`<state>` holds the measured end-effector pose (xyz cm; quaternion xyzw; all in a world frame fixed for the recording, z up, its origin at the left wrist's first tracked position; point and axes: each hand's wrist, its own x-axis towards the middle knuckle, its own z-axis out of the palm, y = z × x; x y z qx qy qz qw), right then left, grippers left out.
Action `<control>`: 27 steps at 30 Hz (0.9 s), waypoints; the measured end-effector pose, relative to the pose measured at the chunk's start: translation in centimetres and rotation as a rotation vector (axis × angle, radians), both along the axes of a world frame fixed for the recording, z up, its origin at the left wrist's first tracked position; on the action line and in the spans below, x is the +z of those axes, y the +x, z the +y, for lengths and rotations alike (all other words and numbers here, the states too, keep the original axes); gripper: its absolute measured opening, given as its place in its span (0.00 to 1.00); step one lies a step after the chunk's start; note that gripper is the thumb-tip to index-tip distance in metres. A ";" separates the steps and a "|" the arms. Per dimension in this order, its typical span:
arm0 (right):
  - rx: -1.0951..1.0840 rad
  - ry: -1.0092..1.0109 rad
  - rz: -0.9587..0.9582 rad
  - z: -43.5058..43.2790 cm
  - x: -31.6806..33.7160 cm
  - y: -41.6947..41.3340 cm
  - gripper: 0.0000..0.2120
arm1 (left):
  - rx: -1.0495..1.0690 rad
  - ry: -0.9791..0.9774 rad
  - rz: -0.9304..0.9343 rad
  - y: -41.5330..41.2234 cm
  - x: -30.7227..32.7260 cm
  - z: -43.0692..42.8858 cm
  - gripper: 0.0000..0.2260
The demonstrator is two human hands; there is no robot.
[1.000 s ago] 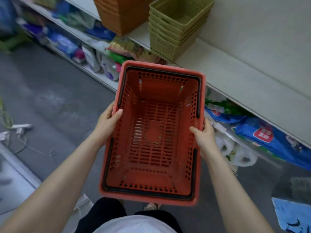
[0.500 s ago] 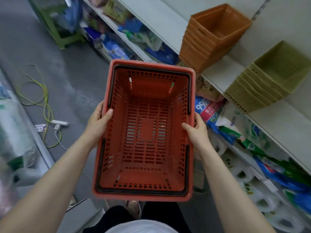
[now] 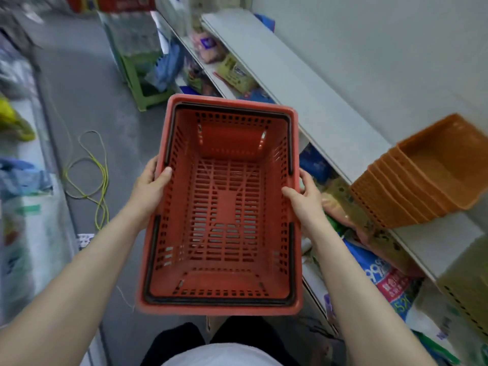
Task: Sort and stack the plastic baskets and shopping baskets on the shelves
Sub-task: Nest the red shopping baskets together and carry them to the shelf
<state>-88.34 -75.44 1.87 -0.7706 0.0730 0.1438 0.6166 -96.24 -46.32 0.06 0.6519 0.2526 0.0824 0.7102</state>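
I hold an empty red shopping basket (image 3: 224, 207) level in front of me over the aisle, its black handles folded down along the rim. My left hand (image 3: 150, 187) grips its left rim and my right hand (image 3: 306, 196) grips its right rim. A stack of orange plastic baskets (image 3: 422, 175) leans on the grey shelf (image 3: 303, 83) at the right. The corner of an olive-green basket stack (image 3: 467, 291) shows at the lower right edge.
Below the shelf lie packaged goods, among them a blue and pink bag (image 3: 388, 281). A green stool (image 3: 142, 83) stands in the aisle ahead. A yellow-green cable (image 3: 89, 170) is coiled on the grey floor at left. Blurred goods line the left side.
The view has swung left along the shelf: the orange and green stacks slid toward the right edge. Both hands keep the same grip on the red basket.
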 end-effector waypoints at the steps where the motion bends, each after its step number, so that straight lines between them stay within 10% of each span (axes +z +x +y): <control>1: 0.008 0.007 0.001 1.4 0.3 2.1 0.22 | 0.012 0.007 0.002 1.8 0.4 1.3 0.15; 27: -0.126 0.004 -0.127 25.2 14.5 52.5 0.12 | -0.347 0.086 -0.133 56.7 13.6 28.0 0.12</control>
